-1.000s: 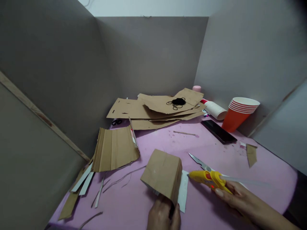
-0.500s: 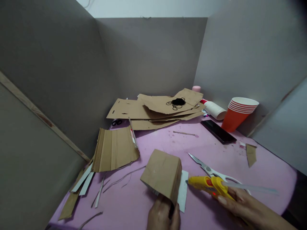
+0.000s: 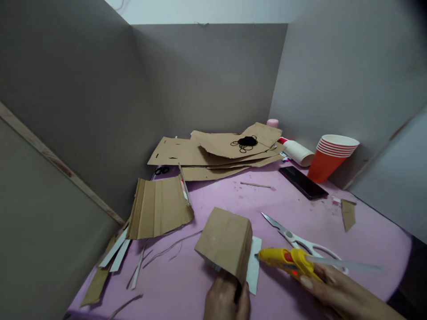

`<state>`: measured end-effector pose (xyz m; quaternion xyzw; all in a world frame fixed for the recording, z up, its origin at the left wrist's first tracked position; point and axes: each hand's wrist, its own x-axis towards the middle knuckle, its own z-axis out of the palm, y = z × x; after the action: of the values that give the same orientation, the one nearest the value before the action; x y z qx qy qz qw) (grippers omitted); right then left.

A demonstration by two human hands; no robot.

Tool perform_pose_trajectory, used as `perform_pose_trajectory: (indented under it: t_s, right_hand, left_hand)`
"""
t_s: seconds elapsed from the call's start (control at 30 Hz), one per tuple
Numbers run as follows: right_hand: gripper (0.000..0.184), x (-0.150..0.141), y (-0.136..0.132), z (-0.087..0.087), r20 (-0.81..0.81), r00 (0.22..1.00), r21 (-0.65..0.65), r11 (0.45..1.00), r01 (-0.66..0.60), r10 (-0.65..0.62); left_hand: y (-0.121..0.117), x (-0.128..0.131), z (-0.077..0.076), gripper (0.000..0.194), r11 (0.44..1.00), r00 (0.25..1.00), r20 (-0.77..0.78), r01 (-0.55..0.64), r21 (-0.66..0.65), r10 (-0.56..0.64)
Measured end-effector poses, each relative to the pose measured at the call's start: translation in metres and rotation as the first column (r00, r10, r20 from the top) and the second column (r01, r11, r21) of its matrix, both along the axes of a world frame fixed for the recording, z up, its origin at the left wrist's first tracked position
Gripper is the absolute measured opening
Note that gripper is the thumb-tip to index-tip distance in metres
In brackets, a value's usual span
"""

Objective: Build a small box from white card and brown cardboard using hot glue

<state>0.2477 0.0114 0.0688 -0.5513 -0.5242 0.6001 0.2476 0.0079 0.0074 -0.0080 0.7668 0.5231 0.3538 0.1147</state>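
My left hand point(image 3: 223, 297) grips the near edge of a folded brown cardboard box point(image 3: 223, 238), some fingers hidden under it. From the box's right side a white strip point(image 3: 254, 266) sticks out over the table. My right hand point(image 3: 328, 284) is wrapped round the handle of a yellow glue gun point(image 3: 287, 261), whose small red light is lit. A clear glue stick point(image 3: 343, 263) juts from its back end. The gun's nozzle is at the white strip; whether it touches cannot be told. Behind the gun lie white-handled scissors point(image 3: 290, 238) with the blades pointing away to the left.
Bent cardboard point(image 3: 160, 206) and scrap strips point(image 3: 115, 253) lie at left. Cardboard sheets point(image 3: 200, 153) with black cord point(image 3: 247, 141) are stacked at the back. A phone point(image 3: 303, 182), orange paper cups point(image 3: 328, 160) and a cardboard scrap point(image 3: 348, 215) sit at right. Grey panels point(image 3: 213, 75) enclose the table.
My right hand has shifted slightly left with the glue gun, bringing its nozzle over the white strip's edge. The left hand and the box stay nearly where they were.
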Motion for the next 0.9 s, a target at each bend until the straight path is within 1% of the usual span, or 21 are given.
perform_pose_trajectory:
  t_s: [0.1, 0.23, 0.3, 0.37, 0.47, 0.6, 0.73, 0.9]
  right_hand:
    - [0.057, -0.001, 0.001, -0.003, -0.021, 1.0, -0.017, 1.0, 0.007, -0.007]
    - [0.058, 0.001, 0.004, -0.005, -0.034, 0.999, 0.006, 1.0, -0.002, 0.002]
    - [0.061, 0.003, 0.006, -0.006, -0.018, 1.0, 0.001, 1.0, 0.003, -0.003]
    - [0.064, 0.004, 0.009, -0.006, 0.005, 0.999, 0.004, 0.999, 0.035, -0.035]
    - [0.063, 0.005, 0.014, -0.009, 0.024, 0.997, 0.025, 0.997, 0.067, -0.068]
    - [0.063, 0.005, 0.018, -0.012, 0.034, 0.997, 0.021, 0.997, 0.073, -0.074]
    - [0.062, 0.005, 0.017, -0.008, 0.045, 0.998, 0.028, 0.998, 0.049, -0.051]
    - [0.058, 0.006, 0.011, -0.003, 0.032, 0.999, 0.059, 0.998, 0.034, -0.036]
  left_hand:
    - [0.0, 0.0, 0.0, 0.017, 1.0, 1.0, 0.002, 0.008, -0.006, -0.008]
    - [0.0, 0.0, 0.0, 0.02, 1.0, 1.0, 0.016, 0.009, 0.004, -0.009]
    - [0.0, 0.0, -0.001, 0.022, 1.0, 1.0, 0.022, 0.007, 0.009, -0.008]
    - [0.001, -0.001, -0.002, 0.023, 1.0, 1.0, 0.014, 0.01, 0.008, -0.01]
    - [0.001, -0.002, -0.004, 0.023, 1.0, 1.0, -0.005, 0.023, 0.01, -0.023]
    - [0.001, -0.003, -0.005, 0.022, 1.0, 1.0, -0.01, 0.016, 0.014, -0.016]
    - [0.001, -0.002, -0.003, 0.02, 1.0, 1.0, -0.011, 0.008, 0.008, -0.008]
    - [0.001, 0.001, -0.004, 0.019, 1.0, 1.0, 0.032, -0.001, 0.02, 0.001]
